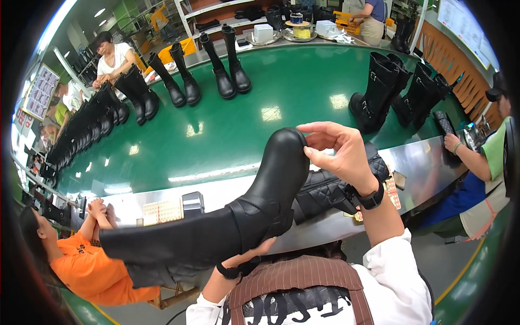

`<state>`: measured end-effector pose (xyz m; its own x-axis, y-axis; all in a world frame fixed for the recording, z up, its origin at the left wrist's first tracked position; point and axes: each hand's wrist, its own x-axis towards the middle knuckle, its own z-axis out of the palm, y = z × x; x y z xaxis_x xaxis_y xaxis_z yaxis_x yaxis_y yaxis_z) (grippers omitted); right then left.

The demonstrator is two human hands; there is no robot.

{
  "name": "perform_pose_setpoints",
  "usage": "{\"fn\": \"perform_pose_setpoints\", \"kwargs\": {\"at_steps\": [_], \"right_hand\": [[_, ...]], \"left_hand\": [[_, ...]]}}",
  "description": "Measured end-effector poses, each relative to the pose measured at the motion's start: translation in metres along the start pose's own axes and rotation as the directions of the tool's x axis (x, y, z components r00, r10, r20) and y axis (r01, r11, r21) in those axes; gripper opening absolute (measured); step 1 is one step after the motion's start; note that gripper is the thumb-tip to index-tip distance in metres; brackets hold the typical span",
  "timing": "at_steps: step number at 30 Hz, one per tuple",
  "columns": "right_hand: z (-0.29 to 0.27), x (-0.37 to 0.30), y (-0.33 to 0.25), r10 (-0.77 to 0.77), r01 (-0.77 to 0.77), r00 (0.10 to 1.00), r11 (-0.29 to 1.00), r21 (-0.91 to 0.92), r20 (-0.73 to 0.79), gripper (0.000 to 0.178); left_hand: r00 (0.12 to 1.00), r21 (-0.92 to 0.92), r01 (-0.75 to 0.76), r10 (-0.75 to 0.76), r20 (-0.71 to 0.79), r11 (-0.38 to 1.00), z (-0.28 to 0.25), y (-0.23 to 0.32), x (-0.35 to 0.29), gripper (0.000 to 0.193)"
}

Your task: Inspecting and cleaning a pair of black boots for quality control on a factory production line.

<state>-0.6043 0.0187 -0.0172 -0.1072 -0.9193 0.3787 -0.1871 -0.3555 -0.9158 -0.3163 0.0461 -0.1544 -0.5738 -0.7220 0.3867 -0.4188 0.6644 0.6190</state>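
A tall black leather boot (227,222) lies across in front of me, its toe raised and its shaft stretching to the left. My right hand (338,146) has thumb and fingertips at the edge of the toe, gripping it. Beneath the heel and ankle, my left hand (257,253) bears the boot's weight; most of its fingers are hidden behind the leather. Just beyond the held boot, a black boot with a quilted shaft (330,195) lies on the metal ledge, partly covered by my right wrist.
Pairs of black boots stand along the green table (227,135); buckled boots (376,92) are at the right. Sticker sheets (162,210) and a dark box (193,202) lie on the metal ledge (422,162). A person in orange (97,265) sits left; another person's hand (452,143) is right.
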Motion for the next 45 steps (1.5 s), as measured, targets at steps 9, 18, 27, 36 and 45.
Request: {"fn": "perform_pose_setpoints", "kwargs": {"at_steps": [9, 18, 27, 36, 45], "right_hand": [[-0.032, 0.027, -0.021, 0.115, -0.119, 0.955, 0.993, 0.000, 0.273, 0.012], [-0.028, 0.042, -0.017, 0.287, -0.255, 0.904, 0.957, -0.139, 0.317, 0.021], [-0.030, 0.032, -0.010, 0.060, -0.006, 0.924, 0.990, -0.142, 0.376, 0.031], [0.040, 0.044, 0.039, 0.233, -0.260, 0.966, 0.837, 0.481, 0.116, 0.061], [0.021, 0.045, 0.062, 0.516, -0.604, 0.768, 0.388, 0.696, 0.380, 0.038]], "left_hand": [[0.984, -0.421, 0.164, -0.178, 0.007, 0.892, 0.003, -0.007, 0.030, 0.060], [0.992, -0.505, 0.118, -0.126, 0.018, 0.855, 0.021, -0.048, 0.021, 0.052], [0.948, -0.815, 0.201, -0.317, 0.022, 0.543, 0.018, -0.026, 0.025, 0.067], [0.901, 0.013, -0.103, 0.099, -0.422, 0.995, 0.007, 0.027, 0.091, 0.083], [0.887, -0.017, -0.274, 0.246, -0.392, 0.962, 0.006, 0.035, 0.078, 0.104]]}}
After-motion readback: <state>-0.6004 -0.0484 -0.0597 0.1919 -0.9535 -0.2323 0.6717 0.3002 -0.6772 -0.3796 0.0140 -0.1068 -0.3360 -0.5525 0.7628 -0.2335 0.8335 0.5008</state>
